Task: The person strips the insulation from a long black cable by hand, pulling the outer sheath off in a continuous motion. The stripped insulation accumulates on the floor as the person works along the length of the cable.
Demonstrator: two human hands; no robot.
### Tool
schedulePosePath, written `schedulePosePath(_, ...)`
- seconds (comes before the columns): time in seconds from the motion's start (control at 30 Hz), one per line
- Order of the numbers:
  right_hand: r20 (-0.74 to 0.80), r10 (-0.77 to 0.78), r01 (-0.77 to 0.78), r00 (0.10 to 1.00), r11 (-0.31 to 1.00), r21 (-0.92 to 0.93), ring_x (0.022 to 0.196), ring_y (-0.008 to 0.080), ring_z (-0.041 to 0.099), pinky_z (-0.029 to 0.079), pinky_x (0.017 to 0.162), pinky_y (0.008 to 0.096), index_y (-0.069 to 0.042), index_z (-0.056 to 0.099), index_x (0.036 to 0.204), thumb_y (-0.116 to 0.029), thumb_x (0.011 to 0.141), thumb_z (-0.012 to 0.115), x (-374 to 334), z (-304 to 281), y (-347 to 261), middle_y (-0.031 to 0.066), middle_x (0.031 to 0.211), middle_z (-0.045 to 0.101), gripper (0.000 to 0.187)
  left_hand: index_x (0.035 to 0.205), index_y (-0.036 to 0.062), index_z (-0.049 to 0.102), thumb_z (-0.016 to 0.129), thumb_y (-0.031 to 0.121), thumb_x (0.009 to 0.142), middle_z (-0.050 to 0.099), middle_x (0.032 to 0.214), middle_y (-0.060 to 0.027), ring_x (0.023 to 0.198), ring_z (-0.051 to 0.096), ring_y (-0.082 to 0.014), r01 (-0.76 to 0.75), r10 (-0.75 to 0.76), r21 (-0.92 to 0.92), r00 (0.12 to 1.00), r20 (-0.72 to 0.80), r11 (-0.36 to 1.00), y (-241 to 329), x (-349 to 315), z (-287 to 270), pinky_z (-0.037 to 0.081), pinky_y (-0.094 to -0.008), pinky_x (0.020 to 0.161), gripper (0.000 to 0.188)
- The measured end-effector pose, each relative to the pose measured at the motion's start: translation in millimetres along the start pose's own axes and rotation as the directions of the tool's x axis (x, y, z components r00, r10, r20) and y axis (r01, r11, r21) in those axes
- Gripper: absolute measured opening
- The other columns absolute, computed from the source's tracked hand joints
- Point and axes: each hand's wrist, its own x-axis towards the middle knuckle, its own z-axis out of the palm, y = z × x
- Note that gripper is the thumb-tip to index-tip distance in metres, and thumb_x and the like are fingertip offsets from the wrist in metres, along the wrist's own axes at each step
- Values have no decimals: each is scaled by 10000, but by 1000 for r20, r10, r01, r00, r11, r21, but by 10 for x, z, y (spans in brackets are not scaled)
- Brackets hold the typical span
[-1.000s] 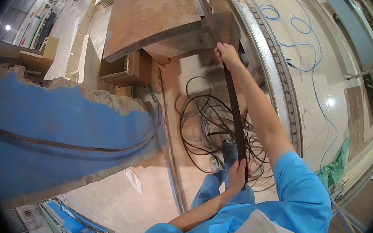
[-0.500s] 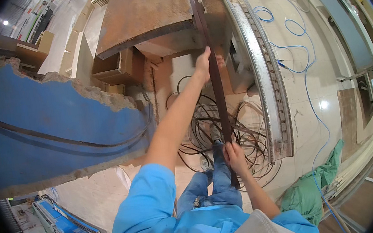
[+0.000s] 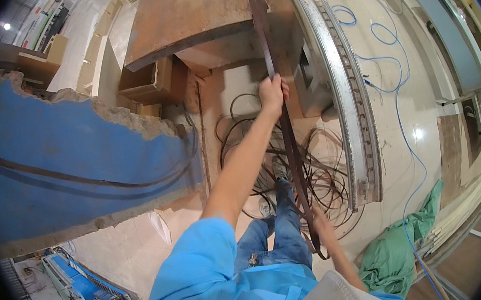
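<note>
I've got a pale tile floor (image 3: 395, 184), glossy, with a bright glare spot well right of the surface (image 3: 193, 16). Surface is brown, worn, mottled. Open cardboard box (image 3: 145, 92) below its near-left corner. Blue slab (image 3: 65, 138), upper edge ragged, left of that corner. Slotted metal rail (image 3: 347, 105) runs beside the right edge, on past the near-right corner toward me. Grey-blue machine (image 3: 449, 31) further right; green sheeting (image 3: 387, 260) nearer me. Blue-and-grey machine (image 3: 83, 286) past the slab's near side. Lamp (image 3: 6, 26) lit, far left.
</note>
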Motion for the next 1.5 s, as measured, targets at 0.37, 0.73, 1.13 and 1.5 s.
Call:
schedulePosePath(0.37,-11,-253,253,967,960,120,983,326,649,503,876,407,86,580,1162,-498,973,556,4309,51,-3107,210,1097,647,614,902,26,588,477,276,1055,580,679,-19,497,518,-92,277,-277,9,960,-41,961,-475,-2770,-116,406,-274,448,313)
schedulePosePath(0.73,-1,-207,184,978,868,462,496,93,431,343,453,269,-73,557,795,-285,1033,488,3429,422,-2245,-22,609,477,327,1075,73,618,492,383,1047,593,945,-11,909,549,-124,303,-331,273,942,60,913,-918,-3516,-649,438,-293,832,336)
schedulePosePath(1.13,23,-8,-2,1000,917,398,501,56,433,324,452,234,-74,543,844,-307,1061,471,700,450,-694,-26,603,483,326,1079,1,565,394,445,1064,659,955,-145,889,656,-261,300,-231,-223,929,290,928,344,620,-49,555,-385,779,477)
schedulePosePath(1.5,214,194,-254,957,918,304,629,192,556,438,570,342,-34,567,819,-430,1030,456,-922,249,595,40,676,558,463,924,-4,571,499,206,1026,595,737,-72,583,562,-151,-23,23,-13,1000,13,1000,346,1058,22,507,-309,531,245)
